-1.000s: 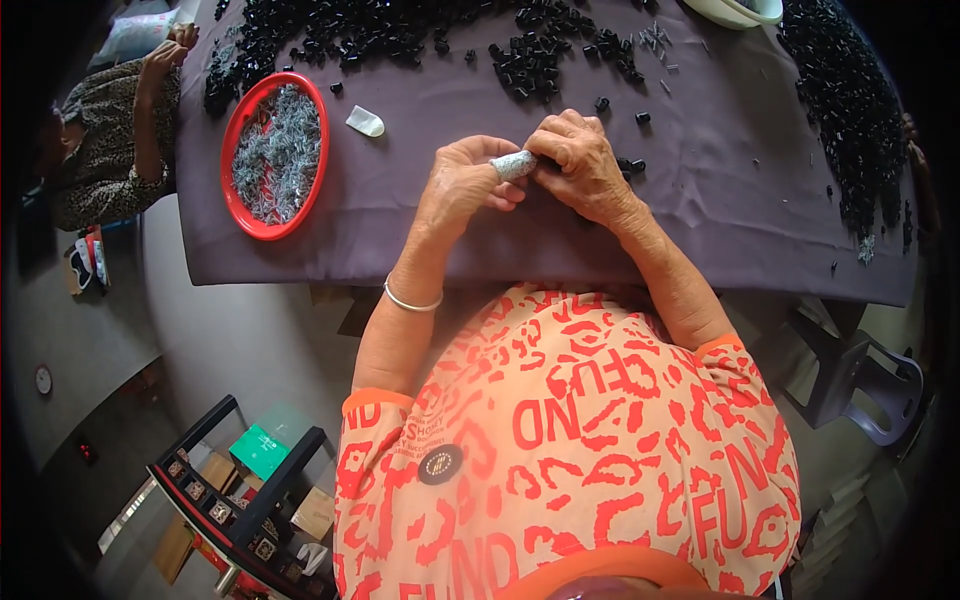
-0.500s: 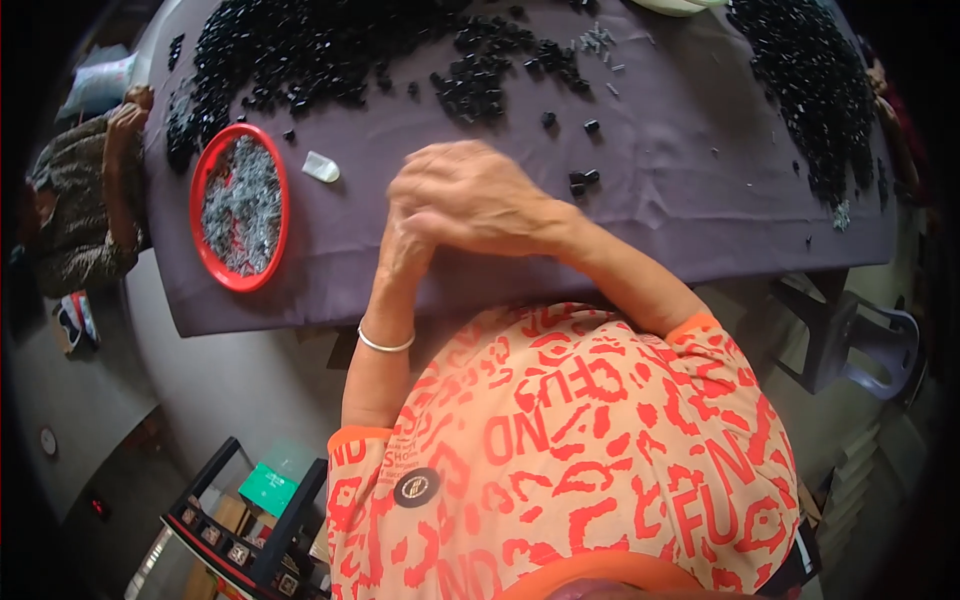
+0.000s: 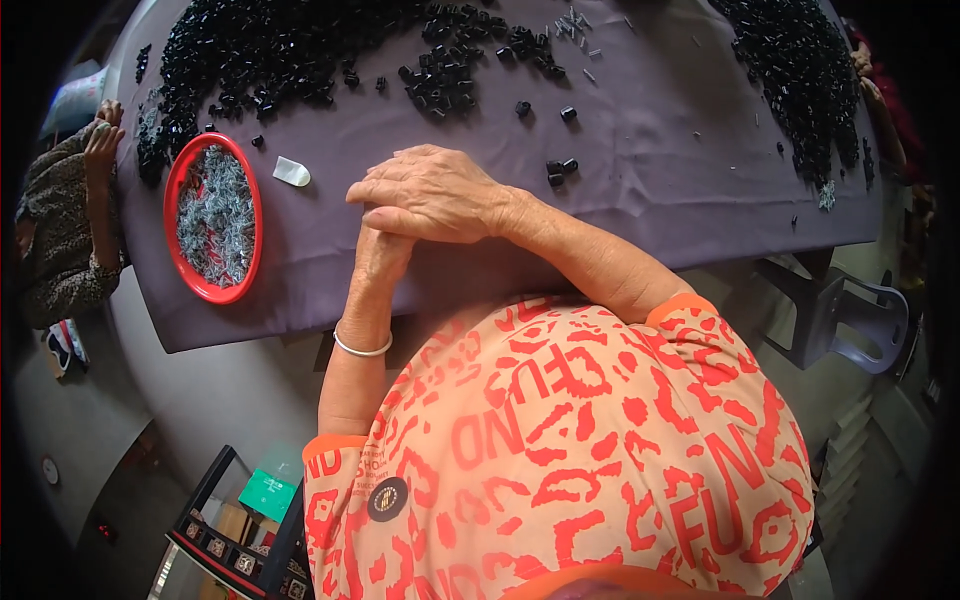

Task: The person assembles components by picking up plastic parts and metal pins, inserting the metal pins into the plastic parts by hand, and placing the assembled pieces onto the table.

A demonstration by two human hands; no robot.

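Note:
My right hand (image 3: 432,195) rests across the top of my left hand (image 3: 383,255), near the front edge of the table. The right fingers lie extended, with the thumb apart, and no object shows in them. Most of the left hand is covered, its fingers hidden beneath the right; a pale bangle (image 3: 362,350) circles that wrist. To the left of both hands, a red oval tray (image 3: 256,235) holds many small clear-grey slim pieces. Between tray and hands lies a small white scoop-like piece (image 3: 291,171). A few black pieces (image 3: 562,172) sit to the right.
Heaps of small black pieces (image 3: 260,50) cover the far left, with another heap (image 3: 795,90) at far right. Loose grey pins (image 3: 572,24) lie between them on the purple-grey tablecloth (image 3: 660,190). People sit at both ends; a plastic chair (image 3: 850,320) stands at right.
The view has shifted slightly, so the table things appear further left. My hands remain together, the right over the left, with the right fingers now more visibly spread.

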